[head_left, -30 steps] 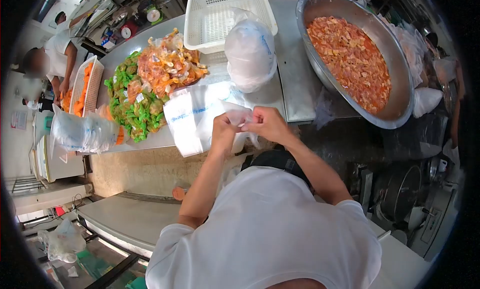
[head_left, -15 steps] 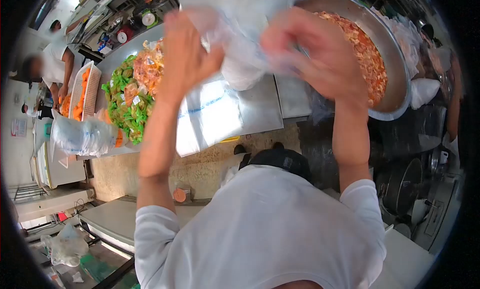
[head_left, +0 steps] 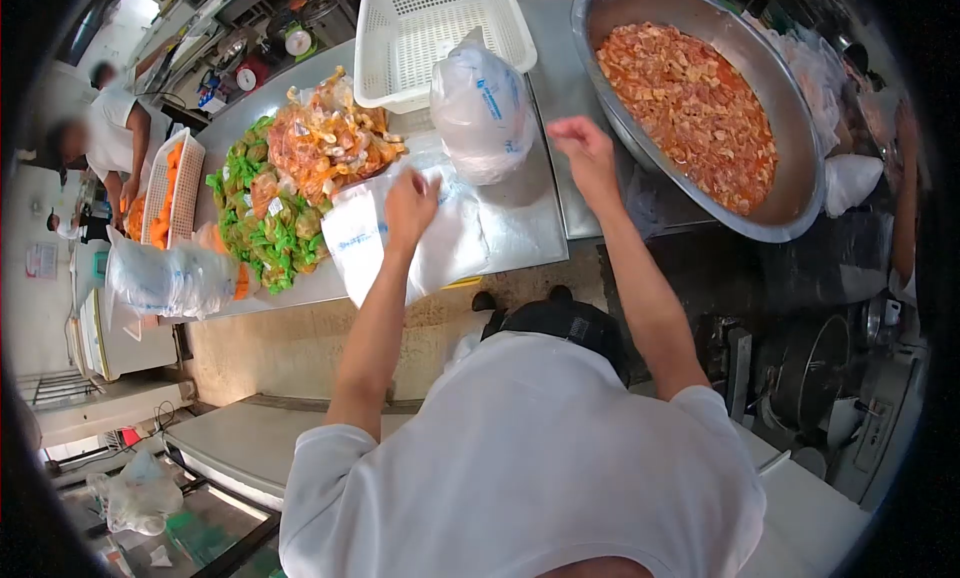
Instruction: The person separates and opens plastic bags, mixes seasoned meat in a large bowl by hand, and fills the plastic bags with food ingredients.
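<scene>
My left hand (head_left: 411,210) is over a stack of flat plastic bags (head_left: 440,248) on the metal table, its fingers curled; whether they pinch anything is hidden. Holding nothing, my right hand (head_left: 588,156) hovers to the right of a rounded bundle of plastic bags (head_left: 482,116), fingers apart. Left of the flat bags lie a pile of orange-looking filled bags (head_left: 325,138) and a pile of green-tied bags (head_left: 262,213). A white perforated basket (head_left: 440,36) stands behind the bundle.
At the right is a large metal basin (head_left: 640,138) of cut, sauced meat (head_left: 695,113). Wrapped plastic (head_left: 175,278) lies at the table's left end, near a white basket (head_left: 186,193) with orange items. Another person (head_left: 115,128) stands beyond it; more people are farther back.
Both hands rose in a blur with thin plastic between them, then came down apart. The plastic is no longer between them. My left hand is now over the flat bags, my right beside the bundle.
</scene>
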The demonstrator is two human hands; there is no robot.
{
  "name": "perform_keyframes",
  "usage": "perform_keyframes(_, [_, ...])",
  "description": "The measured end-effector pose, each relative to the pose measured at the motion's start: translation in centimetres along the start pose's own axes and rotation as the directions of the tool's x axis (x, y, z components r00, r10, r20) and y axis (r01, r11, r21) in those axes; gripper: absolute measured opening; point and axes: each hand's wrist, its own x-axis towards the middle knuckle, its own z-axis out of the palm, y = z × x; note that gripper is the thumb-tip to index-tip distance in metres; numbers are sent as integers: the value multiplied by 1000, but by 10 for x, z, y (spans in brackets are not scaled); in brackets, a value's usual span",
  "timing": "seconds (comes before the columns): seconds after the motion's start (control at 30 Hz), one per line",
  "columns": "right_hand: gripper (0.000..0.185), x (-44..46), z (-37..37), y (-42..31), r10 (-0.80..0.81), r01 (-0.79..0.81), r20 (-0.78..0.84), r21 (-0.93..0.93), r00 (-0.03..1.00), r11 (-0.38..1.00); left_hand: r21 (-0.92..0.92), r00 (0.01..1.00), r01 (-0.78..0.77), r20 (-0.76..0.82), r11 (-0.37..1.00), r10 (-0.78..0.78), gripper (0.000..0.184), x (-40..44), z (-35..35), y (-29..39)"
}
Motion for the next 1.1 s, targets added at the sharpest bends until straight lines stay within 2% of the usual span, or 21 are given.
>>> perform_keyframes(0.03, [15,-12,0,2,72,-70,-69,35,995,997,107,995,2,96,994,-12,29,-24,3,-13])
perform_keyframes(0.07, [15,-23,4,10,134,-134,21,9,991,991,217,980,-3,196,976,-41,29,-45,6,-25])
perform_keyframes(0.13, [15,-51,17,30,264,-256,195,-62,945,965,106,991,-72,117,992,59,23,-59,10,-44])
perform_keyframes(0.23, [13,-75,51,43,294,-250,429,-158,854,955,-105,989,-120,72,987,128,20,-68,3,-43])
perform_keyframes(0.27, [13,-78,66,41,242,-198,411,-148,879,969,-178,987,-124,74,976,139,20,-68,-1,-38])
perform_keyframes(0.33, [19,-85,93,20,-36,76,262,-142,964,987,-267,983,-130,94,955,160,16,-74,-4,-26])
perform_keyframes(0.43, [22,-76,101,27,151,-57,537,-187,830,981,-255,973,-163,116,953,198,17,-83,-18,6])
perform_keyframes(0.53, [27,-73,98,9,252,-79,546,-320,799,944,-483,987,108,153,869,-38,18,-92,-30,36])
perform_keyframes(0.63, [32,-76,90,-16,165,16,541,-315,825,949,-657,914,336,399,675,-67,16,-98,-40,60])
perform_keyframes(0.73, [30,-72,70,-33,82,51,488,-253,869,966,-907,912,407,397,109,-102,14,-87,-45,63])
perform_keyframes(0.77, [31,-63,60,-42,90,3,356,-253,930,968,-894,905,417,425,-163,-19,16,-85,-53,67])
perform_keyframes(0.8, [26,-50,46,-51,-60,110,167,-311,984,944,-889,905,424,409,-172,115,16,-81,-68,77])
perform_keyframes(0.83, [23,-38,34,-63,-218,194,-20,-385,976,903,-883,889,435,388,-180,244,17,-78,-85,87])
perform_keyframes(0.87, [20,-26,24,-86,-267,223,-104,-315,958,922,-875,858,447,361,-185,367,18,-76,-102,98])
perform_keyframes(0.9, [19,-18,16,-114,-310,260,-189,-246,932,934,-890,767,453,356,-57,535,21,-73,-118,112])
perform_keyframes(0.93, [17,-15,16,-141,-356,347,-233,-78,905,934,-937,829,272,344,219,441,20,-70,-129,129])
perform_keyframes(0.97, [15,-16,18,-168,-390,430,-288,87,875,899,-867,885,92,297,490,359,20,-66,-136,147])
perform_keyframes(1.0, [15,-20,15,-203,-425,439,-110,271,898,857,-690,930,-69,218,721,297,19,-59,-144,163])
perform_keyframes(1.03, [14,-25,13,-228,-473,398,66,448,878,801,-512,902,-377,-14,772,431,17,-44,-156,177])
perform_keyframes(1.07, [14,-21,14,-234,-541,469,216,309,813,827,-247,787,-616,-199,748,583,15,-23,-166,187])
perform_keyframes(1.1, [14,-8,16,-237,-575,554,372,173,729,814,70,506,-827,-337,557,794,13,6,-173,201])
